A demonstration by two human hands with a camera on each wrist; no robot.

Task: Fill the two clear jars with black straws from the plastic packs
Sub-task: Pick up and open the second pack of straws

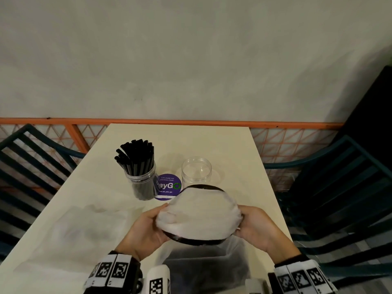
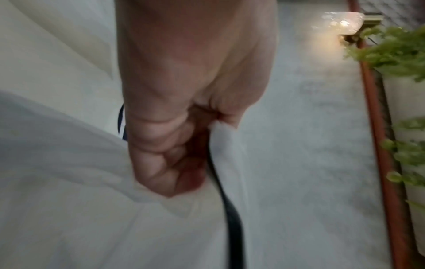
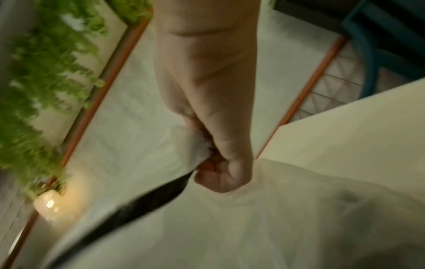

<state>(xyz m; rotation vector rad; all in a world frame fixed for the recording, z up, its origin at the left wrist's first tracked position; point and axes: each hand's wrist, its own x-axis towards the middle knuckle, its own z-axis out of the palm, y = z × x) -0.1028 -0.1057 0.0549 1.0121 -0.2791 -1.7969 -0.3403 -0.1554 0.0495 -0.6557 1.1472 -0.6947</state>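
Observation:
I hold a plastic pack of black straws over the near edge of the table. My left hand grips its left side and my right hand grips its right side, stretching the blurred top between them. Dark straws show inside the bag below my hands. The wrist views show my left hand and my right hand with fingers curled into the plastic. Farther back stand a clear jar full of black straws and an empty clear jar.
A round purple sticker lies between the jars on the cream table. An empty clear plastic wrapper lies at the left. Dark slatted chairs flank the table; an orange rail runs behind it.

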